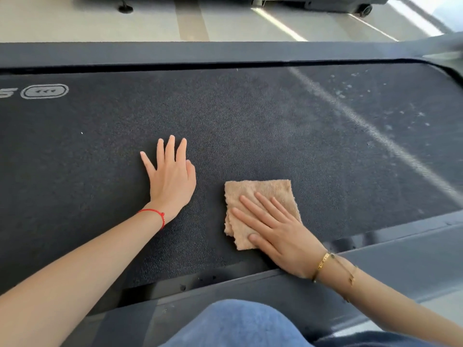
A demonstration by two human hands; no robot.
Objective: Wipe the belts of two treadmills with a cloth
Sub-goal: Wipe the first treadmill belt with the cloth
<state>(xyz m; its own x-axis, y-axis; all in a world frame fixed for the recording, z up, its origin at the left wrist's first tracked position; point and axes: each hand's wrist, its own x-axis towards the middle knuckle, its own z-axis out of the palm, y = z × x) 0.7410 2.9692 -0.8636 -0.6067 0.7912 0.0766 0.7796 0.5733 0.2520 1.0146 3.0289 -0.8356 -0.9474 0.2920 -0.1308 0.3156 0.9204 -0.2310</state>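
One belt [250,116] mid-wipe: right hand [278,234] fingers straight, slightly spread, press cloth [263,194]; left hand [170,176] splayed flat. Next: sweep toward dusty patch [390,106] beyond fingertips.

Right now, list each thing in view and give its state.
treadmill belt: lying flat, pale specks at its far right
cloth: folded, flat on the belt
right hand: fingers straight, pressing the cloth
left hand: fingers spread, flat on the belt

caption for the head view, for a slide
Right hand presses a tan cloth on the treadmill belt; left hand rests flat.
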